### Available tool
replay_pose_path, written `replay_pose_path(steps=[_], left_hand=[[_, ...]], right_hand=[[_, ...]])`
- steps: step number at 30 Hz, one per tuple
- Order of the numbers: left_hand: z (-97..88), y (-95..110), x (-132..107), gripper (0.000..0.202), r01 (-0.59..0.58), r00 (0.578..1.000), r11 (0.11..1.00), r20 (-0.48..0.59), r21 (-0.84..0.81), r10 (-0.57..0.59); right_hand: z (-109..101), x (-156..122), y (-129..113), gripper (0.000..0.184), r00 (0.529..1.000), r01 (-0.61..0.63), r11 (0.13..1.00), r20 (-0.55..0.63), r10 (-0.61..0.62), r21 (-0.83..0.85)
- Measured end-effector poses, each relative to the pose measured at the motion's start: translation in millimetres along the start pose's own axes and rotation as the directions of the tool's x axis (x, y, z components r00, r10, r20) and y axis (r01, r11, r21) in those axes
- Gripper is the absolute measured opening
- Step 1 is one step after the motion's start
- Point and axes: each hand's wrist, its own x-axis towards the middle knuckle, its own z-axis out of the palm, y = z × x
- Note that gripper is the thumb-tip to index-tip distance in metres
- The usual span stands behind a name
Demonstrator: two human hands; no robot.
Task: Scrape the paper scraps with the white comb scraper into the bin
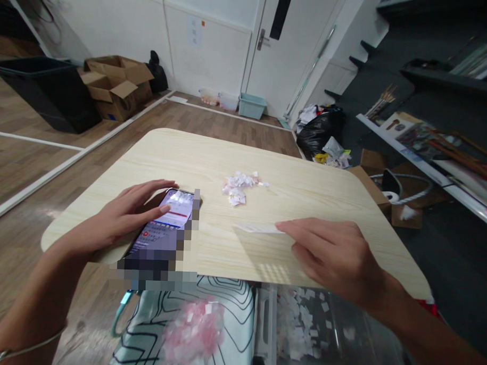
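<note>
My left hand [130,213] rests at the left side of a smartphone [166,222], its fingers stretched out past the upper edge and its thumb on the lit screen. The phone lies at the table's near-left edge, partly covered by a blurred patch. My right hand [329,249] pinches the end of a thin, flat white slip [260,228] above the table; whether it is paper or a small clear packet, I cannot tell. Beyond both hands lies a loose pile of small white and pinkish paper pieces [237,185].
The pale wooden table [307,185] has rounded corners. Below its near edge are a patterned pale-blue cloth [234,320] with a pink, filmy heap [194,330] on it, and a clear plastic bin [272,332] holding many white pieces [298,323]. A cable [121,311] hangs below the phone.
</note>
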Motion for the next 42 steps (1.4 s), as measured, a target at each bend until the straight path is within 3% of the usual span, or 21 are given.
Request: replay_pose_path(steps=[3,5,8,10,15,17,21,25,27,30,33,35,38,42], left_hand=[[-0.3,-3.0,0.2,0.076,-0.012,1.000,1.000,0.004,-0.015,0.012],[-0.7,-4.4,0.3,0.076,-0.019,1.000,1.000,0.002,-0.007,0.019],[-0.9,-5.5,0.2,0.076,-0.006,1.000,1.000,0.007,0.003,0.006],[-0.3,-6.0,0.2,0.077,0.009,1.000,1.000,0.013,0.001,-0.009],[1.3,-5.5,1.5,0.078,0.007,1.000,1.000,0.022,0.000,-0.007],[1.1,-4.3,1.9,0.079,0.005,1.000,1.000,0.020,-0.003,-0.005],[0.0,-1.1,1.9,0.081,-0.003,1.000,1.000,0.002,-0.004,0.003],[-0.1,1.4,0.9,0.081,0.001,1.000,1.000,0.002,-0.005,-0.001],[0.2,2.4,0.5,0.081,0.004,1.000,1.000,-0.005,0.000,-0.004],[0.6,3.4,0.9,0.082,-0.009,1.000,1.000,-0.020,0.018,0.009],[0.7,2.3,1.5,0.082,-0.005,1.000,1.000,-0.018,0.028,0.006],[0.9,-0.2,1.4,0.080,-0.002,1.000,1.000,-0.007,0.020,0.002],[1.7,-4.2,0.5,0.077,0.002,1.000,1.000,0.008,-0.003,-0.002],[2.6,-4.4,-0.2,0.077,-0.006,1.000,1.000,-0.002,0.014,0.006]], right_hand=[[-6.5,5.3,1.3,0.041,0.994,-0.109,0.994,0.005,0.109,-0.030],[-5.4,13.4,8.7,0.042,0.967,-0.252,0.968,0.033,0.253,-0.011],[3.9,28.3,27.0,0.043,0.855,-0.507,0.859,0.165,0.491,0.071],[13.2,35.3,40.4,0.043,0.773,-0.624,0.771,0.242,0.587,0.124],[32.9,33.9,52.4,0.045,0.604,-0.797,0.544,0.360,0.711,0.263],[36.3,29.7,44.2,0.048,0.569,-0.822,0.464,0.441,0.694,0.329],[35.8,21.5,12.7,0.052,0.582,-0.813,0.408,0.573,0.577,0.415],[26.7,14.7,-16.1,0.047,0.670,-0.736,0.481,0.611,0.421,0.475],[20.2,15.3,-17.8,0.044,0.688,-0.716,0.502,0.610,0.392,0.485],[14.4,24.1,1.3,0.042,0.696,-0.716,0.529,0.522,0.494,0.455],[20.0,37.3,33.3,0.041,0.710,-0.703,0.619,0.297,0.638,0.350],[28.1,44.2,52.1,0.042,0.712,-0.701,0.661,0.215,0.668,0.267],[36.1,48.1,72.1,0.045,0.702,-0.712,0.673,0.241,0.671,0.200],[25.7,44.0,93.2,0.045,0.655,-0.753,0.637,0.291,0.698,0.166]])
